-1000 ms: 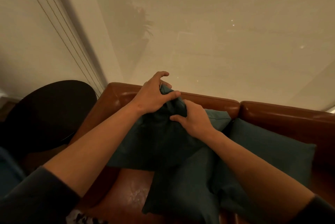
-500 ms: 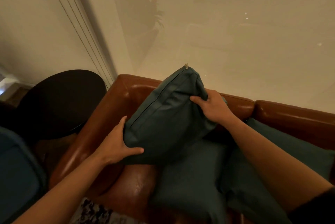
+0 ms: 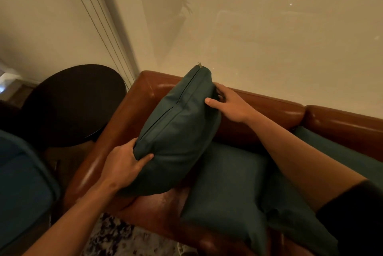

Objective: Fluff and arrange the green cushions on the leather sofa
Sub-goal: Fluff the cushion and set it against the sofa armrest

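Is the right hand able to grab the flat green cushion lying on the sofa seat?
Probably yes, but not straight away. The right hand is busy gripping the raised cushion. The flat cushion lies uncovered just below that arm, so nothing blocks it once the hand lets go.

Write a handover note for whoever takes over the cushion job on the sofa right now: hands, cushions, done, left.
Left hand: grips the near lower end of the held cushion.
Right hand: grips its far upper end, by the sofa back.
Held cushion: stood on edge, tilted, zipper seam up, at the sofa's left end, its lower edge near the seat.
Other cushions: a second cushion lies flat on the seat beside it; a third cushion lies further right, partly hidden by the right arm.
Done: one cushion picked up and held between both hands.
Left: set it against the back, then fluff and place the other two.
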Action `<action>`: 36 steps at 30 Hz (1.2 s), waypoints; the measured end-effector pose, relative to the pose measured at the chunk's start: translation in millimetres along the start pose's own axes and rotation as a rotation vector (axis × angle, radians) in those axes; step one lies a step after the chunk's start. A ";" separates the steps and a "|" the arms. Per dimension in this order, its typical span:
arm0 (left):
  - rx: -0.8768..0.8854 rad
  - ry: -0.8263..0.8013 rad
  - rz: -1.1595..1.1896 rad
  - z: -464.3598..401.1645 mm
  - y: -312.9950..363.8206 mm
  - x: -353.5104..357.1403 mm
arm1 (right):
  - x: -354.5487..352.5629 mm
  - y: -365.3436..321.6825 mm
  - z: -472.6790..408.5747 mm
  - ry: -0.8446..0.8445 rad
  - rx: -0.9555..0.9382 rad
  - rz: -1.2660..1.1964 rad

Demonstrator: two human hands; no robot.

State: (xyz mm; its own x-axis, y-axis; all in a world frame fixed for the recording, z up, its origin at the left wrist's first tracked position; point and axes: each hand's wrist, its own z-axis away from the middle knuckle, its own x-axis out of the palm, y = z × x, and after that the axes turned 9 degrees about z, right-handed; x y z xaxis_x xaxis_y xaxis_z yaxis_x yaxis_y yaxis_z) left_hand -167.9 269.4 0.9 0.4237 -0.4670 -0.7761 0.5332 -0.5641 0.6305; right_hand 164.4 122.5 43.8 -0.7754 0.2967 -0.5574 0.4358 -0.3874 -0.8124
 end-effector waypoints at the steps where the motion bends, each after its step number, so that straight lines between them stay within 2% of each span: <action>1: -0.007 -0.001 0.003 1.9 -0.9 -0.9 | 6.2 -4.1 -2.1 -0.015 0.015 -0.028; 5: -0.029 -0.035 0.002 5.9 -4.8 -4.6 | 28.5 -9.1 -10.5 -0.055 0.021 -0.091; 14: -0.040 -0.061 0.039 25.8 -16.7 7.4 | 69.7 5.1 -27.6 0.010 0.083 -0.107; 20: -0.056 -0.005 0.043 30.1 -48.6 20.8 | 101.2 10.2 -58.6 -0.057 0.129 -0.131; 27: -0.101 -0.061 0.064 11.1 -107.6 23.4 | 155.8 16.7 -100.5 -0.076 0.239 -0.166; 33: -0.258 -0.103 0.105 -3.4 -153.2 38.0 | 199.1 27.4 -133.6 -0.189 0.309 -0.232; 36: -0.334 -0.109 0.122 -10.7 -169.2 47.6 | 213.0 25.3 -138.6 -0.254 0.349 -0.083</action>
State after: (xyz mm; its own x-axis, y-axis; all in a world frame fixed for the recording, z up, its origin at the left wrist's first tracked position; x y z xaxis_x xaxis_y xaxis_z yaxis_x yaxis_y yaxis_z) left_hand -230.0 349.9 -142.9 0.4277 -0.5973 -0.6784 0.7009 -0.2549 0.6662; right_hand 73.6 296.8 -119.2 -0.9079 0.1323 -0.3978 0.2207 -0.6559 -0.7218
